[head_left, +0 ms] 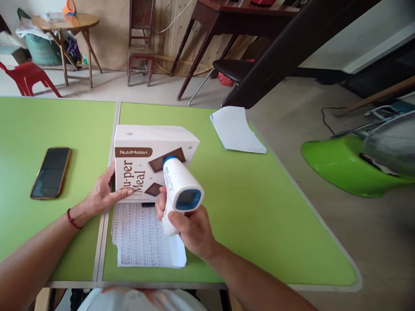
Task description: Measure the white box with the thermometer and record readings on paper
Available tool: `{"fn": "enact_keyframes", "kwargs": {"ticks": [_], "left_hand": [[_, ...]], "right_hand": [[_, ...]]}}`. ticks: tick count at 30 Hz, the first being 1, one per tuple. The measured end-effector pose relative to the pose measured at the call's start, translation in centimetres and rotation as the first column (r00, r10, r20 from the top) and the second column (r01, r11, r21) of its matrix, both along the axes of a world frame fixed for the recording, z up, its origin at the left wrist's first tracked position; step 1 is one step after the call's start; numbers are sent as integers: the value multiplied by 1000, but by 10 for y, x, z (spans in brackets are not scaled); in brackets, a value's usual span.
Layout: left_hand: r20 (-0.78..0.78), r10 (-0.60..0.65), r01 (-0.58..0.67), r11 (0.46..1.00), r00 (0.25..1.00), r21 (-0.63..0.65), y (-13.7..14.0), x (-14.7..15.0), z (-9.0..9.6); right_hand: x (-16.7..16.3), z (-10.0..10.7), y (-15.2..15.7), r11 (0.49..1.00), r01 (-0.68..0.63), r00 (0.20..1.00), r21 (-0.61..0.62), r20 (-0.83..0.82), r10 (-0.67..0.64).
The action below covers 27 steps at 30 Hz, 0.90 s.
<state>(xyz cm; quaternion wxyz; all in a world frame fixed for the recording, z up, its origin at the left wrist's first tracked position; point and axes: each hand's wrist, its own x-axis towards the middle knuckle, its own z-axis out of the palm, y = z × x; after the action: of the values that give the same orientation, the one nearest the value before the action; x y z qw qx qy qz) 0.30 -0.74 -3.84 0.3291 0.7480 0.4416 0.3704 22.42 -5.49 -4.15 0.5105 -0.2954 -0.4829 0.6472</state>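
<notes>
My right hand (pixel 197 231) is wrapped round the handle of a white and blue infrared thermometer (pixel 181 181), its small screen facing me. The thermometer's blue front end overlaps the printed face of a white NutriMotion box (pixel 132 136); whether they touch I cannot tell. With the thumb on the near face and the fingers behind the left side, my left hand (pixel 105 190) grips this box. Handwritten paper sheets (pixel 142 242) lie under and in front of the box. A dark object, partly hidden, shows at the box's lower edge.
A phone (pixel 51 172) lies left on the green table (pixel 246 207). More white sheets (pixel 238 131) rest near the far right edge. Beyond stand a wooden chair (pixel 142 47), a round table (pixel 69 26), a red plastic chair (pixel 27 77) and a bright green plastic object (pixel 340 166).
</notes>
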Motion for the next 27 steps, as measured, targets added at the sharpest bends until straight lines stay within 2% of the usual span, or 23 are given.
{"fn": "enact_keyframes", "kwargs": {"ticks": [5,9,14,18,22,27], "left_hand": [[-34,1,-1,1000,999,-12,-4,1,3],[-33,1,-3,998,999,-69,-3,0,5],[14,9,-8,996,1000,-84,-2,-2,2],[-20,19,-20,998,1000,-68,-1,-5,-3],[-26,29,-30,998,999,-53,1,-7,-5],[0,6,-6,1000,1000,-16,6,-8,-7]], "right_hand": [[5,0,-9,991,-99,995,-90,-23,97],[9,0,-11,986,-117,993,-122,-17,116],[8,-8,-11,987,-130,988,-96,-96,121],[9,-13,-12,991,-111,990,-72,-99,104],[8,-7,-8,993,-101,987,-56,-127,94],[4,3,0,997,-73,980,28,-182,77]]}}
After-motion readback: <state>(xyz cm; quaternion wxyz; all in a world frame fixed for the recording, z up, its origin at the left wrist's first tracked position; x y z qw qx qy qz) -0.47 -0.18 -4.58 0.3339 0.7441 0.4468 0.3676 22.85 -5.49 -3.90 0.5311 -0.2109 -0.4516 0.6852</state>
